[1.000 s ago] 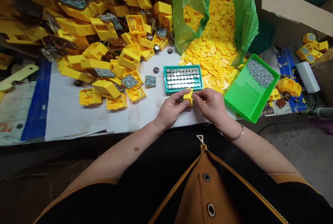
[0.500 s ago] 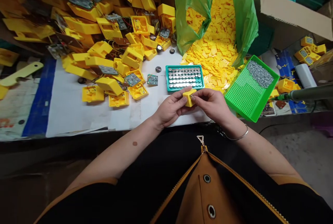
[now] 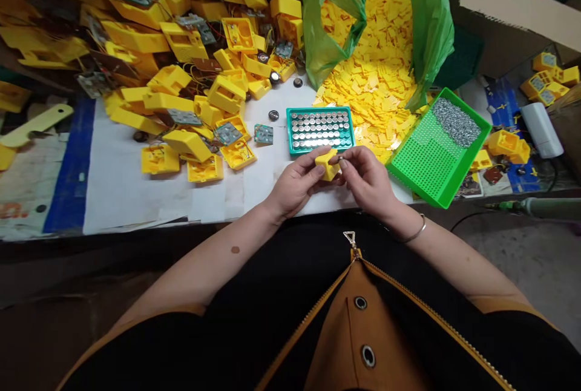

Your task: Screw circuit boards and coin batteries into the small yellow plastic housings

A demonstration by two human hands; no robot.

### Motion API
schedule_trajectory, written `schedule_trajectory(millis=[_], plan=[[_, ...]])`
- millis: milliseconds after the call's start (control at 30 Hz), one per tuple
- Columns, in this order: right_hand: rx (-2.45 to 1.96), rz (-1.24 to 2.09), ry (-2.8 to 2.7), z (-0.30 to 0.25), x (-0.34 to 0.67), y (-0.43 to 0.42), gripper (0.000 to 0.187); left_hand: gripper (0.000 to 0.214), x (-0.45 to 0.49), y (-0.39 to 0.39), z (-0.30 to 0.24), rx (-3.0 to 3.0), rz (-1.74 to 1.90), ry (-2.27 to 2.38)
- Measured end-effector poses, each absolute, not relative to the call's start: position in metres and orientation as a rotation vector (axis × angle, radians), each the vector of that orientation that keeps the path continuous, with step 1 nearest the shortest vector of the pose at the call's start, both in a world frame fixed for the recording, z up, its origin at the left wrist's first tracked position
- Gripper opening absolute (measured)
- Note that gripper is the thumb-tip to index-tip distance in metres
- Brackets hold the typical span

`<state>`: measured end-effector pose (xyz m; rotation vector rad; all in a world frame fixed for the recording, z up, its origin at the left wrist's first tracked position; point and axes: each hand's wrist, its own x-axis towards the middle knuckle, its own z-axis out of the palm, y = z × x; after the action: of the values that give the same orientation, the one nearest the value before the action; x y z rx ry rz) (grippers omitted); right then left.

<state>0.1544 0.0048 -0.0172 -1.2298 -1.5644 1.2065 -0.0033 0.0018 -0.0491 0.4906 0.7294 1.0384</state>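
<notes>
My left hand (image 3: 292,188) is closed around a small yellow plastic casing (image 3: 325,168), held just above the table's front edge. My right hand (image 3: 370,184), to the right of the casing, pinches a small silvery button cell (image 3: 341,160) between thumb and forefinger. The cell is close to the casing's right side; its far side is hidden by the fingers. Right behind both hands lies a teal tray (image 3: 290,150) with rows of button cells (image 3: 320,121), and a few slots at its right front show no cell.
Yellow casings (image 3: 222,94) with circuit boards and wires are heaped at the left. A green bag (image 3: 333,55) spills flat yellow pieces (image 3: 376,88) behind the tray. At the right stands a green basket (image 3: 420,170) with small metal parts (image 3: 456,121). A cardboard box (image 3: 517,0) is behind it.
My right fingertips have drawn back slightly from the casing, and the button cell shows between them. The casing is tilted a little differently in my left hand. The view has shifted slightly.
</notes>
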Motion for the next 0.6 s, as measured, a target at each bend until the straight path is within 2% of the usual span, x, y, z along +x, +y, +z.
schedule_trajectory(millis=[67,167,300,400,500,600], plan=[[-1.195,1.368,-1.324,-0.021,0.156,0.008,0.034,0.042,-0.006,0.002,-0.046,0.489,0.98,0.736],[-1.243,1.344,-1.166,-0.024,0.162,0.011,0.039,0.047,-0.011,0.001,-0.038,0.615,0.92,0.8],[-1.338,1.186,-1.396,-0.03,0.173,0.007,0.024,0.038,-0.018,-0.004,-0.033,1.419,0.916,1.126],[-1.369,1.076,-1.662,-0.039,0.18,0.003,0.012,0.031,-0.021,-0.007,-0.041,2.046,0.682,1.274],[-1.374,0.979,-1.807,-0.048,0.185,0.003,0.011,0.033,-0.023,-0.009,-0.049,2.21,0.602,1.326],[-1.365,0.928,-1.87,-0.052,0.187,0.004,0.013,0.033,-0.027,-0.012,-0.048,2.11,0.781,1.346]])
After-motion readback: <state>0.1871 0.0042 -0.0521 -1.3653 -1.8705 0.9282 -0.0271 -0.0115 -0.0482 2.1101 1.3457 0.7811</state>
